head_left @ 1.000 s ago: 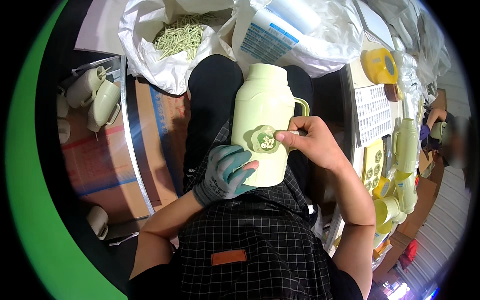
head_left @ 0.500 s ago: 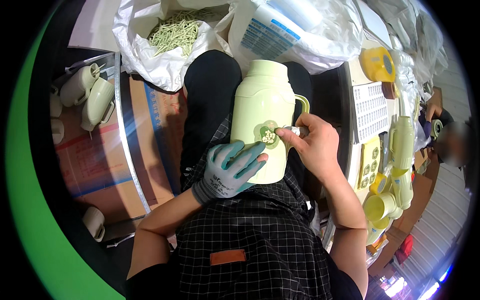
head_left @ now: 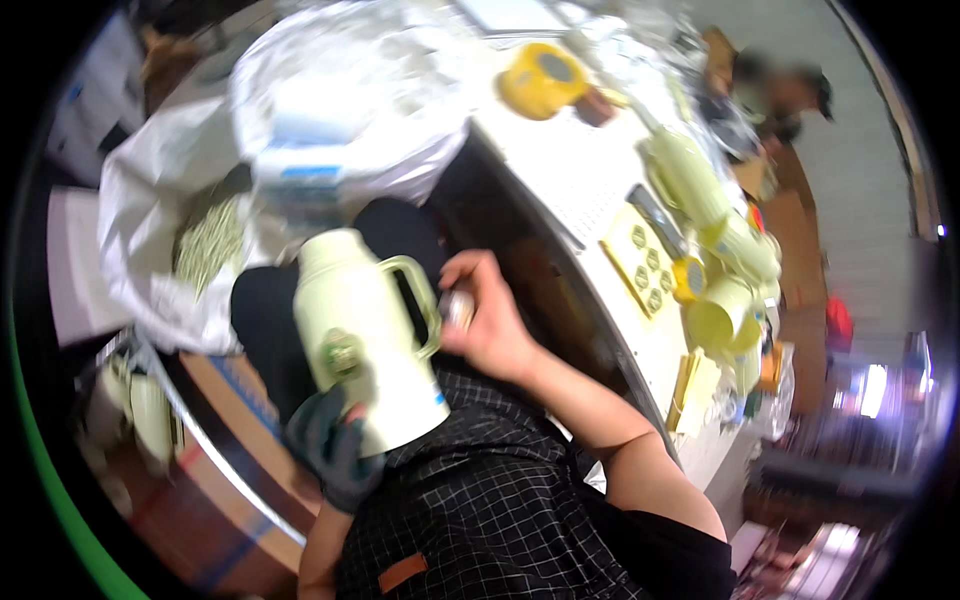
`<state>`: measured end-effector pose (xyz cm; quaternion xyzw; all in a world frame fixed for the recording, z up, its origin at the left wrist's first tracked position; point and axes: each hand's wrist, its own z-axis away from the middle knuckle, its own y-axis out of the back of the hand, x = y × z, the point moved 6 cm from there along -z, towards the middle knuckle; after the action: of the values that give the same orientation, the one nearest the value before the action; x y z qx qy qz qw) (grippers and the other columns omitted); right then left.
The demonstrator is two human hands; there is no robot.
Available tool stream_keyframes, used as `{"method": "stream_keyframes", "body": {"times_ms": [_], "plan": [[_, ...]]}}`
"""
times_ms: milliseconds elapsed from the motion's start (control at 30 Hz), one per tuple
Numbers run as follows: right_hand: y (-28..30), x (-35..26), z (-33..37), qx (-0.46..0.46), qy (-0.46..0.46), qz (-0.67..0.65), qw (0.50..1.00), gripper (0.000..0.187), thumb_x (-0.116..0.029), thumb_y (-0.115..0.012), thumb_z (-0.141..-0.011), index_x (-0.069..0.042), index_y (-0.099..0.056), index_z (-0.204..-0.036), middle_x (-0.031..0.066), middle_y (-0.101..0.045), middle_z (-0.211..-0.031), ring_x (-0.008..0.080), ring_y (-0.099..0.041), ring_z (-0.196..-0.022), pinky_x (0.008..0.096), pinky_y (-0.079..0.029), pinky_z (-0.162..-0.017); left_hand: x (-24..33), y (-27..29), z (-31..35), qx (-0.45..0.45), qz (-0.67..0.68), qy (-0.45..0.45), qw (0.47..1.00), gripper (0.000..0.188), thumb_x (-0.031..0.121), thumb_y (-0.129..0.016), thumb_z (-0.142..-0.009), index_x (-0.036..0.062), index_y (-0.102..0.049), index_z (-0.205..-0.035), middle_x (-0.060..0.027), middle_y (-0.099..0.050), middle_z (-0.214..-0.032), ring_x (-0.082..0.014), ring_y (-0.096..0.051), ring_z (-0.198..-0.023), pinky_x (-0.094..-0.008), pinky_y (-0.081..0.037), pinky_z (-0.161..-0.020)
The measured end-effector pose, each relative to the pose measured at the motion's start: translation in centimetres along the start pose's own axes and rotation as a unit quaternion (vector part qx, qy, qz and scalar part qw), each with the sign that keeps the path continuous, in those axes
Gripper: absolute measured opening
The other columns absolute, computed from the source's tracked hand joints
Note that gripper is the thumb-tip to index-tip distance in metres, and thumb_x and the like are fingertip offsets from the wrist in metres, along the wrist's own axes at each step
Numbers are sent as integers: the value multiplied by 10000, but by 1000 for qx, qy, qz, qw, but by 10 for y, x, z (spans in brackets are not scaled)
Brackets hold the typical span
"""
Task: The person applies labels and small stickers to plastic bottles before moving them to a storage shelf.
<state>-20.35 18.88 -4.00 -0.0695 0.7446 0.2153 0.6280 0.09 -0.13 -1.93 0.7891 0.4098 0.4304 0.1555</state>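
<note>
A pale green vacuum flask (head_left: 360, 310) with a loop handle stands tilted on my lap. A round dark-green floral sticker (head_left: 341, 352) is on its side. My left hand (head_left: 340, 450), in a grey-green work glove, is closed around the flask's lower left side. My bare right hand (head_left: 490, 325) is beside the handle, fingers curled around a small silvery thing that is too blurred to name. Some of those fingers are hidden behind it.
On the white table (head_left: 545, 165) at right are a yellow tape dispenser (head_left: 541, 82), a sheet of round stickers (head_left: 640, 262) and several pale green flask parts (head_left: 690, 185). White bags (head_left: 370, 165) stand ahead. More flask bodies (head_left: 150, 420) are at lower left. A person (head_left: 795, 90) is at far right.
The view has swung right, showing more of the table. My right hand has drawn away from the sticker to beside the handle. My left hand still grips the flask's lower part.
</note>
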Motion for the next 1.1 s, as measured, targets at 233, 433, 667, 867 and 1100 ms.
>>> {"method": "stream_keyframes", "body": {"times_ms": [233, 433, 667, 867, 1100], "plan": [[64, -78, 17, 194, 337, 266, 882, 302, -298, -766, -891, -87, -716, -1102, 120, -673, -907, 304, -671, -807, 411, -566, -710, 61, -34, -138, 22, -35, -127, 991, 457, 252, -768, -902, 59, -656, -1301, -166, -643, -1347, -378, -594, -1236, -526, -507, -1011], [150, 8, -90, 204, 152, 424, 869, 313, -262, -753, -912, -76, -690, -1155, 127, -664, -985, 302, -668, -862, 407, -559, -762, 72, -85, -141, 90, 46, -180, 978, 615, 306, -805, -849, 186, -572, -1406, -125, -573, -1485, -343, -550, -1371, -573, -494, -1108], [123, 44, -165, 120, 201, 485, 842, 332, -221, -738, -936, -63, -661, -1217, 134, -654, -1075, 301, -664, -926, 404, -552, -822, -148, 73, 21, 188, -232, 281, 912, 450, 154, -782, -805, 24, -652, -1215, -242, -631, -1269, -432, -620, -1162, -523, -503, -1006], [111, 59, -210, 99, 238, 521, 814, 354, -186, -726, -956, -52, -635, -1271, 141, -645, -1153, 300, -662, -981, 400, -545, -874, -198, 200, 385, 399, -380, 682, 480, 699, 474, -801, -799, -10, -618, -1269, -274, -647, -1213, -432, -623, -1145, -494, -522, -974], [104, 25, -219, 105, 261, 576, 767, 383, -145, -711, -980, -39, -605, -1333, 149, -635, -1244, 299, -658, -1044, 397, -537, -934, -93, 316, 572, 294, -409, 857, 110, 712, 541, -767, -822, -6, -613, -1249, -256, -613, -1233, -381, -570, -1199, -494, -506, -974]]}}
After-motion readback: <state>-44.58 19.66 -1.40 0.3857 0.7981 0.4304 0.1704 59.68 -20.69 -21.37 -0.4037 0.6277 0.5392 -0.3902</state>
